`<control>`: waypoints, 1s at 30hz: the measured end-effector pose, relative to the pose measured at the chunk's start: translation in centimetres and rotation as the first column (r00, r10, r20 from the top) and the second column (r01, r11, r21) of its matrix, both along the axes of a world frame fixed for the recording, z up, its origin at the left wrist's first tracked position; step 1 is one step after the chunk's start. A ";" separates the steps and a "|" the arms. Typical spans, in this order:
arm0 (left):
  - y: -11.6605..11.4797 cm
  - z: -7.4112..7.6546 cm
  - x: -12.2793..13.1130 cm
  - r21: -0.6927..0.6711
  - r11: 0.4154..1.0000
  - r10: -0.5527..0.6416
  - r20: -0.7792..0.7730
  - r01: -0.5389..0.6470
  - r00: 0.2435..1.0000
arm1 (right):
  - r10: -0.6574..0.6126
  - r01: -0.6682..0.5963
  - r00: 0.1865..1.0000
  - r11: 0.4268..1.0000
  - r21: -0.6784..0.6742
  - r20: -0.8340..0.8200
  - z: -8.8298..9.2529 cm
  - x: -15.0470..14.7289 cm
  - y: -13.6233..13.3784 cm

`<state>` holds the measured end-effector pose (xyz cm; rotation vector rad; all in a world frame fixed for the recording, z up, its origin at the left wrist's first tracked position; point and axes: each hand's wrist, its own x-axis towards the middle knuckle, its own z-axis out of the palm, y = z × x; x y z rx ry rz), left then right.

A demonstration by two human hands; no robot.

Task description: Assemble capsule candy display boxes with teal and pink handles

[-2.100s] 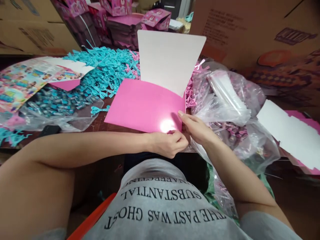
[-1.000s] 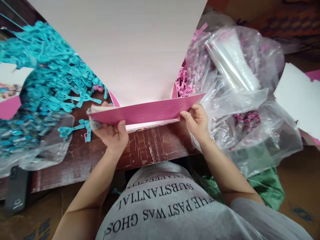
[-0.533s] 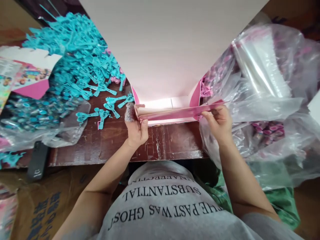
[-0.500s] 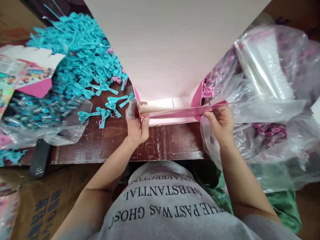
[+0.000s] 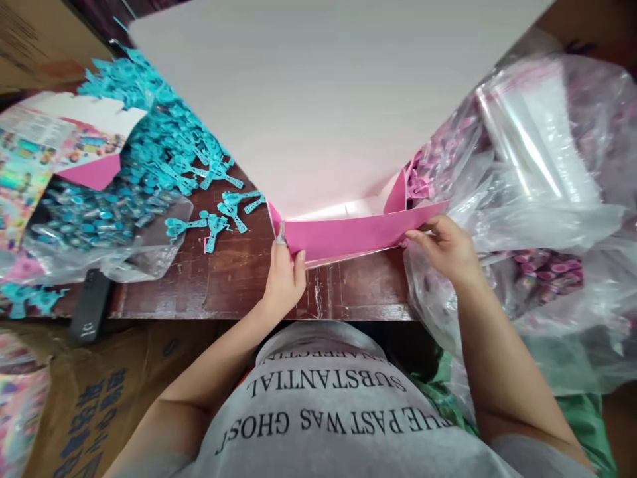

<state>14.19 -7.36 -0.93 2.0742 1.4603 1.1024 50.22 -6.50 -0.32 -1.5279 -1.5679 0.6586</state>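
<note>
At desk edge, both hands [image 5: 284,275] pinch glossy pink cardboard flap [image 5: 348,236].

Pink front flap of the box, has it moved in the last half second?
Yes. The pink flap, then seen edge-on, now shows its face, and the left hand holding it sits nearer the table's front edge.

card flap [image 5: 348,236]: plain pink
card panel [image 5: 323,99]: white, faint pink tint near the fold
plastic pieces [image 5: 164,146]: turquoise
table [image 5: 223,279]: dark red-brown wood, pale scratches
T-shirt [image 5: 338,411]: grey, black capital lettering
printed sheet [image 5: 30,159]: multicoloured print, pink corner
plastic bag [image 5: 537,172]: clear, pink bits inside
</note>
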 end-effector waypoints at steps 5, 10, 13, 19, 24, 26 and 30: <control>-2.5 1.4 -1.5 0.106 0.992 0.071 -0.050 -0.066 0.996 | 0.125 -0.116 0.985 0.990 -0.077 0.120 1.3 -0.6 0.2; -2.4 3.0 -1.7 0.435 0.896 0.157 -0.111 -0.094 0.981 | 0.215 -0.202 0.946 0.976 -0.078 0.243 1.9 -0.5 0.9; -0.3 3.9 -0.8 0.467 0.876 0.027 -0.296 0.120 0.955 | 0.279 -0.258 0.911 0.960 -0.110 0.304 2.6 -0.2 1.4; 4.5 3.7 2.0 0.163 0.986 0.053 -0.414 0.017 0.909 | -0.022 -0.043 0.928 0.985 0.167 0.371 5.3 -1.9 1.0; 6.4 3.1 2.8 0.206 0.978 0.103 -0.355 -0.029 0.929 | 0.089 -0.309 0.808 0.905 0.291 0.582 5.8 -7.8 3.7; 6.8 2.9 2.6 0.206 0.978 0.102 -0.385 -0.022 0.917 | 0.115 -0.376 0.721 0.893 0.246 0.683 5.0 -9.7 5.7; 7.0 2.7 1.0 0.141 0.990 0.088 -0.496 -0.020 0.864 | 0.174 -0.486 0.560 0.860 0.152 0.810 3.6 -10.7 8.4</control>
